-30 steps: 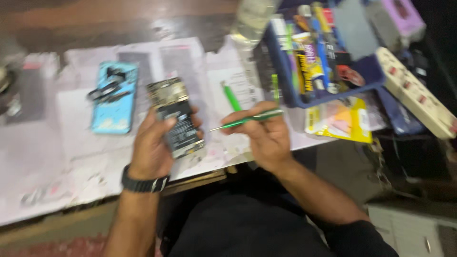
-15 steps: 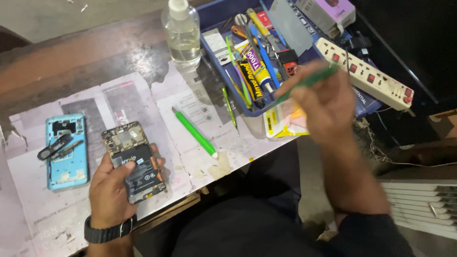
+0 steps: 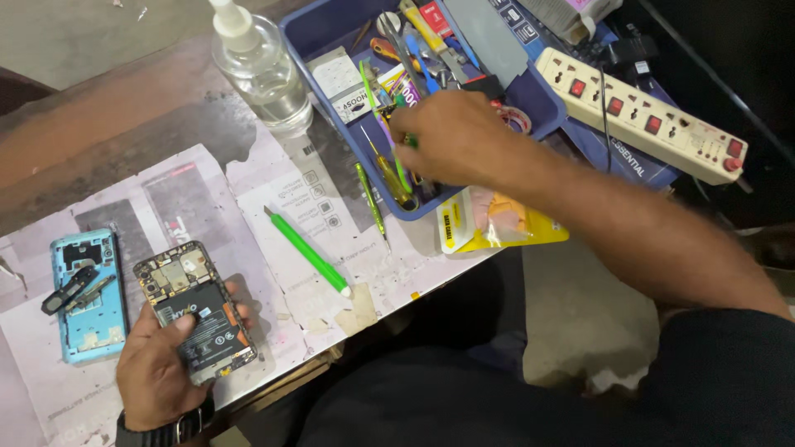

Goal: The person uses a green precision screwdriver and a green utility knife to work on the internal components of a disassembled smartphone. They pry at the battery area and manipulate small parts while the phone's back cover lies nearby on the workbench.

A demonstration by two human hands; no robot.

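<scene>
An opened phone (image 3: 199, 310) with its battery exposed is cradled in the left hand (image 3: 161, 368), palm up, low over the paper-covered counter (image 3: 273, 207); the grip is closed around its edges. The right hand (image 3: 451, 136) is stretched forward into the blue tray (image 3: 331, 25), fingers curled on a green tool (image 3: 407, 141). A green pen (image 3: 308, 251) is seen lying between the hands.

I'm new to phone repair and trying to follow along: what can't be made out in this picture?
All in the head view:
- Right hand: fingertips are buried among tools in the blue tray, so its grip is unclear.
- Opened phone: small parts too tiny to identify; left hand covers its lower edge.
- Clear bottle: top cut off by the frame.
</scene>
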